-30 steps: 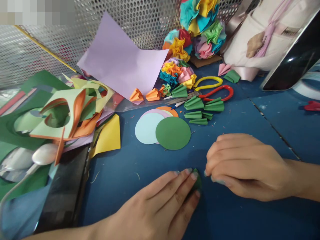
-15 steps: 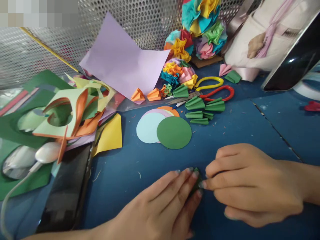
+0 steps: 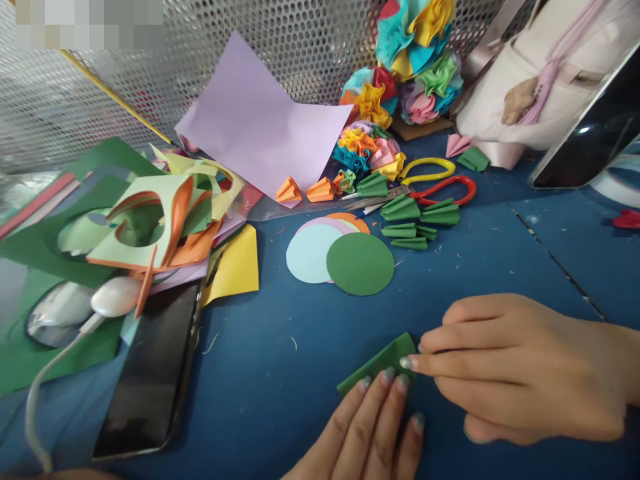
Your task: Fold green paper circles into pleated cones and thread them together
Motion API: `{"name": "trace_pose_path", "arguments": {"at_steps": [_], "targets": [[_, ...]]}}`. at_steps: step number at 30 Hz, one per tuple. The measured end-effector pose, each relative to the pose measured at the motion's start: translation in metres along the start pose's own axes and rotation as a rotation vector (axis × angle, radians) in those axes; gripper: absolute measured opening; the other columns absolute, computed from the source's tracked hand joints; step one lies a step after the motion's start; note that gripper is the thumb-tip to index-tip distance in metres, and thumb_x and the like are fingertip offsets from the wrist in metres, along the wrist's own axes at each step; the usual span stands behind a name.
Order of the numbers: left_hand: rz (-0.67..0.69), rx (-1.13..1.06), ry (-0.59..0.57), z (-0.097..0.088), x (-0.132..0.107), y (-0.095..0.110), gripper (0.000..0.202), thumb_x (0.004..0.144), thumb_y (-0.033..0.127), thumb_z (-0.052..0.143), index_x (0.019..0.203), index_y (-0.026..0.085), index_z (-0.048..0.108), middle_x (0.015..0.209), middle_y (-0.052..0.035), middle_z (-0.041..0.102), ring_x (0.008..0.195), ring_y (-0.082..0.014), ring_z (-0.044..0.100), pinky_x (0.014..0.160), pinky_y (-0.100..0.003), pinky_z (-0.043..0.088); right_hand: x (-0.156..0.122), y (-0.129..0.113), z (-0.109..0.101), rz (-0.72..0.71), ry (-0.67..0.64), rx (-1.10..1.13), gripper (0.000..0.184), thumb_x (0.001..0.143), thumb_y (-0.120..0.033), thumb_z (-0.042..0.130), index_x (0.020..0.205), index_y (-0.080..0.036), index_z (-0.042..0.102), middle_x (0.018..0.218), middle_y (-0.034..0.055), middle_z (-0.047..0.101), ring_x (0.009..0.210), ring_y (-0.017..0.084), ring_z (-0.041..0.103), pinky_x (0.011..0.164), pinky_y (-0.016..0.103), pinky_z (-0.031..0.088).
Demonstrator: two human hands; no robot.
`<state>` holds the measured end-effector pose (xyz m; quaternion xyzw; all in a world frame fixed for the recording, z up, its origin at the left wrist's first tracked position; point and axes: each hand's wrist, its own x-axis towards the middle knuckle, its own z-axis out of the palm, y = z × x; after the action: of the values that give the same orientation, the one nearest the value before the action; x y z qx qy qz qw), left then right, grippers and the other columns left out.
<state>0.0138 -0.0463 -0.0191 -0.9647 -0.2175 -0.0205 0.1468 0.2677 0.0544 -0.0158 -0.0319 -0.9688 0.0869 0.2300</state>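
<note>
A folded green paper strip (image 3: 379, 363) between left hand (image 3: 365, 437) and right hand (image 3: 520, 370), seemingly touched by both.

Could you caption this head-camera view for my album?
Left hand and right hand at a folded green paper strip on a blue tabletop, near a green paper circle.

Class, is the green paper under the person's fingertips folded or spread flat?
Folded: the green paper forms a narrow strip with straight edges, unlike the flat green circle beyond it.
</note>
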Motion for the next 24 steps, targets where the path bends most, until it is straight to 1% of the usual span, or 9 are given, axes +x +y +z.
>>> {"name": "trace_pose_path", "arguments": {"at_steps": [3, 5, 8, 12, 15, 19, 22, 24], "targets": [[-0.014, -0.04, 0.024, 0.002, -0.002, 0.0, 0.039, 0.099, 0.018, 0.034, 0.134, 0.017, 0.052, 0.132, -0.0014, 0.062, 0.118, -0.0161, 0.06, 0.096, -0.026, 0.049, 0.005, 0.001, -0.005, 0.017, -0.095, -0.01, 0.034, 0.101, -0.034, 0.041, 0.091, -0.017, 0.068, 0.12, 0.0021, 0.07, 0.107, 0.014, 0.061, 0.085, 0.033, 0.047], [-0.013, -0.041, 0.055, 0.003, -0.003, -0.001, 0.04, 0.099, 0.017, 0.031, 0.132, 0.017, 0.054, 0.129, -0.0003, 0.064, 0.115, -0.0155, 0.061, 0.094, -0.025, 0.05, 0.01, 0.001, -0.007, 0.036, -0.136, 0.004, 0.035, 0.103, -0.031, 0.037, 0.092, -0.018, 0.068, 0.125, 0.0006, 0.067, 0.112, 0.013, 0.059, 0.089, 0.031, 0.045], [-0.027, -0.042, 0.066, 0.004, -0.004, -0.001, 0.042, 0.099, 0.016, 0.028, 0.132, 0.018, 0.054, 0.128, 0.0005, 0.064, 0.115, -0.015, 0.061, 0.093, -0.025, 0.05, 0.018, 0.002, -0.007, 0.047, -0.174, 0.036, 0.034, 0.103, -0.028, 0.035, 0.098, -0.019, 0.067, 0.128, -0.0012, 0.065, 0.113, 0.011, 0.058, 0.092, 0.03, 0.043], [-0.017, -0.028, 0.038, 0.003, -0.004, -0.001, 0.043, 0.099, 0.017, 0.029, 0.135, 0.017, 0.052, 0.13, -0.0003, 0.063, 0.117, -0.0156, 0.06, 0.095, -0.025, 0.049, 0.027, 0.005, -0.005, 0.01, -0.225, 0.057, 0.032, 0.103, -0.029, 0.037, 0.1, -0.019, 0.067, 0.129, 0.0002, 0.064, 0.11, 0.012, 0.058, 0.091, 0.03, 0.043], [-0.02, -0.039, 0.056, 0.003, -0.004, 0.0, 0.044, 0.099, 0.018, 0.028, 0.136, 0.016, 0.052, 0.128, -0.0014, 0.065, 0.115, -0.0172, 0.061, 0.096, -0.028, 0.048, 0.036, 0.007, -0.002, -0.035, -0.255, 0.065, 0.03, 0.102, -0.029, 0.039, 0.099, -0.018, 0.067, 0.131, 0.0015, 0.063, 0.107, 0.012, 0.058, 0.09, 0.031, 0.043], [-0.026, -0.046, 0.089, 0.005, -0.005, 0.002, 0.044, 0.097, 0.014, 0.029, 0.134, 0.015, 0.054, 0.122, -0.0014, 0.068, 0.104, -0.0163, 0.066, 0.093, -0.028, 0.05, 0.051, 0.008, 0.002, -0.1, -0.282, 0.078, 0.025, 0.1, -0.025, 0.042, 0.094, -0.017, 0.065, 0.128, 0.0019, 0.064, 0.105, 0.012, 0.056, 0.087, 0.031, 0.044], [-0.013, -0.053, 0.103, 0.007, -0.007, 0.007, 0.042, 0.096, 0.013, 0.033, 0.131, 0.017, 0.056, 0.113, 0.0004, 0.071, 0.096, -0.0151, 0.068, 0.087, -0.028, 0.052, 0.061, 0.008, 0.005, -0.14, -0.288, 0.1, 0.03, 0.102, -0.026, 0.037, 0.09, -0.018, 0.064, 0.129, 0.0028, 0.064, 0.105, 0.013, 0.056, 0.086, 0.032, 0.044], [-0.016, -0.07, 0.099, 0.009, -0.009, 0.01, 0.04, 0.096, 0.015, 0.035, 0.129, 0.017, 0.057, 0.105, -0.0002, 0.073, 0.093, -0.016, 0.068, 0.085, -0.03, 0.052, 0.065, 0.008, 0.008, -0.173, -0.277, 0.102, 0.033, 0.103, -0.025, 0.034, 0.09, -0.018, 0.064, 0.131, 0.0035, 0.063, 0.106, 0.013, 0.056, 0.086, 0.033, 0.044]]}}
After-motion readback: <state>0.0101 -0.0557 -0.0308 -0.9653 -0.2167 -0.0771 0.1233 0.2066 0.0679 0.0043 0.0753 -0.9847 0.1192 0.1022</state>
